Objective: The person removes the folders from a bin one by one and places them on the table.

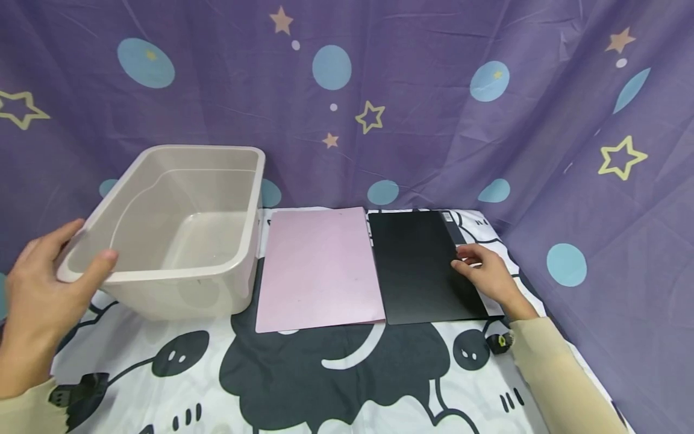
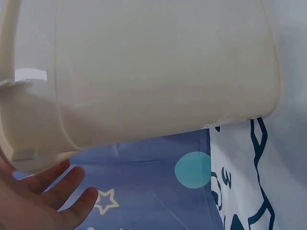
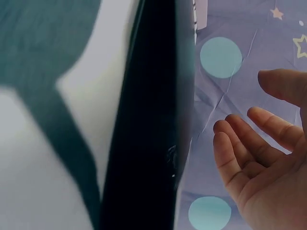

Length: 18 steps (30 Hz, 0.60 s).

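A large off-white plastic bin (image 1: 217, 289) stands on the left of the table, its open top facing up. My left hand (image 1: 59, 283) is at the bin's near left corner, thumb and fingers spread about the rim; in the left wrist view the fingers (image 2: 72, 184) look extended beside the wall. In the middle lies a flat pink folder (image 1: 320, 271). Beside it is a flat black folder (image 1: 417, 271) with a small label at its top right. My right hand (image 1: 485, 271) hovers at the black folder's right edge; its fingers (image 3: 259, 139) are loosely bent around nothing.
A white cloth with black cartoon print (image 1: 336, 374) covers the table. A purple curtain (image 1: 406, 150) with stars and blue dots hangs close behind and along the right side. Small dark devices (image 1: 499, 342) sit at both wrists.
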Motion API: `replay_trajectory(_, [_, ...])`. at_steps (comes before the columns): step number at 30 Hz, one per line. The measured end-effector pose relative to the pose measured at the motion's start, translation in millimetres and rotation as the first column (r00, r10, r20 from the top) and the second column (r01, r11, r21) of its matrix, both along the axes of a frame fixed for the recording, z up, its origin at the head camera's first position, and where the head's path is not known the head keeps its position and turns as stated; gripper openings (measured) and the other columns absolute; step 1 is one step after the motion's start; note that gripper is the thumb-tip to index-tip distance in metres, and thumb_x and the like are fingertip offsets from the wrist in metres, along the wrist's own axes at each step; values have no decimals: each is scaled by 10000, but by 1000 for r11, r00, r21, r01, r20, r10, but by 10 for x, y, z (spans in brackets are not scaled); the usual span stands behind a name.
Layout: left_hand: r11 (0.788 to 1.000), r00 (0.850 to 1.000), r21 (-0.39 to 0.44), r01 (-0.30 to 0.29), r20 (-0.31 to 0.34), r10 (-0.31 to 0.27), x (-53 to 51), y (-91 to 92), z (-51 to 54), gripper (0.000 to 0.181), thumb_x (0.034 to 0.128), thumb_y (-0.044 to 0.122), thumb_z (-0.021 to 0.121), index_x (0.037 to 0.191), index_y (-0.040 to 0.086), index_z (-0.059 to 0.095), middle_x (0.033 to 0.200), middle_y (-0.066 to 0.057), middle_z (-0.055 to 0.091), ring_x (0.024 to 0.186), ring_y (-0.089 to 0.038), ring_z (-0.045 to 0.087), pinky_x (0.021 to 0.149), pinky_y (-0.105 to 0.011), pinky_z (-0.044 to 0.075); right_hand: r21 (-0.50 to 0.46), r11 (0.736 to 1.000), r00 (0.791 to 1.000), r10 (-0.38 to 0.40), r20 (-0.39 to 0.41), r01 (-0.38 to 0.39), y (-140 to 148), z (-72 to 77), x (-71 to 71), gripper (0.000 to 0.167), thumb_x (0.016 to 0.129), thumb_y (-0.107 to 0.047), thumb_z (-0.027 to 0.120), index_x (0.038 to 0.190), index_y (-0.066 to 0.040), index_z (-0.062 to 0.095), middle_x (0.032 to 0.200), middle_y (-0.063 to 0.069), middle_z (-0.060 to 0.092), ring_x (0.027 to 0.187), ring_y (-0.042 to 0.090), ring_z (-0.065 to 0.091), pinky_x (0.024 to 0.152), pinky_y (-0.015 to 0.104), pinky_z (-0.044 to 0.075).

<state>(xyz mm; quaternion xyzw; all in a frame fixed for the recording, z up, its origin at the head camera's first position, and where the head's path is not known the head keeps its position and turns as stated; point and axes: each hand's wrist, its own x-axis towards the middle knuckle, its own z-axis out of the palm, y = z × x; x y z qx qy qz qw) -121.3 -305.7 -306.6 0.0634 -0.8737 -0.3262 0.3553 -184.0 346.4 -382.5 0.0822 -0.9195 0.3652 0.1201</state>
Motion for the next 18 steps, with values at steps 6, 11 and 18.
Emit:
replay_trajectory(6, [997,986,-69,32,-163,-43,29,37,8,579,739,222,754,1292,124,613,1294,-119,580,1215,-117,470,897,-54,249,8,1000,1000,6,-2,-6,-93,48,14,365,869,-145,687,1181,28,612,1065,175,670,899,275,634,717,185,474])
replay_trajectory(11, [988,952,-124,91,-281,-123,27,143,61,558,727,302,744,1212,41,653,1233,-199,605,1205,-246,515,956,-90,274,10,1000,1000,20,-10,-20,-155,74,16,346,874,-133,679,1174,26,610,1066,182,666,905,263,636,732,231,485])
replay_trajectory(18, [964,927,-235,123,-321,-197,32,336,128,611,745,442,683,1153,-13,660,1176,-267,600,1154,-446,515,1083,-393,295,-12,999,999,31,-22,-31,-236,125,27,329,879,-161,681,1164,-7,621,1079,175,667,897,243,639,745,275,492])
